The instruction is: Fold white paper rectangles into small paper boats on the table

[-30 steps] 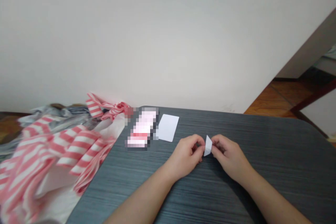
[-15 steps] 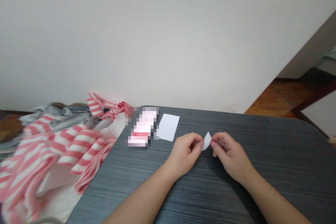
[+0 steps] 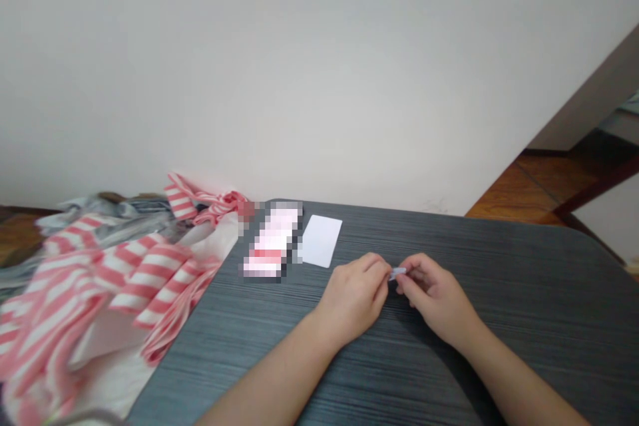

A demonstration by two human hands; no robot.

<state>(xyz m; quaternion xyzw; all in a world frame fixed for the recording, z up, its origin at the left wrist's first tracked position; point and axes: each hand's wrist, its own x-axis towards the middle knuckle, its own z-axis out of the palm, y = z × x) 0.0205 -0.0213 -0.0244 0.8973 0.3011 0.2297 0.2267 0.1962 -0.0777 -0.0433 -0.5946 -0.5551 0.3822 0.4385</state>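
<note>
Between my two hands is a small piece of white paper (image 3: 397,271), held just above the dark wood-grain table (image 3: 449,239). My left hand (image 3: 355,296) pinches its left end, fingers closed and the back of the hand turned up. On the other end, the thumb and fingertips of my right hand (image 3: 433,293) are closed. Only a narrow strip of the paper shows, so its folds cannot be made out. A blank white card (image 3: 322,241) lies flat on the table beyond my left hand.
Left of the card lies a phone-shaped thing with a blurred-out pink and white screen (image 3: 273,239). Red-and-white striped cloth (image 3: 154,273) and grey clothes (image 3: 134,219) are heaped left of the table. A pale wall (image 3: 319,80) rises behind the table's far edge.
The paper has turned from a raised, pointed shape to a thin, nearly level strip. My left hand has rolled over it, and my right fingers have moved slightly left, closer to the left ones.
</note>
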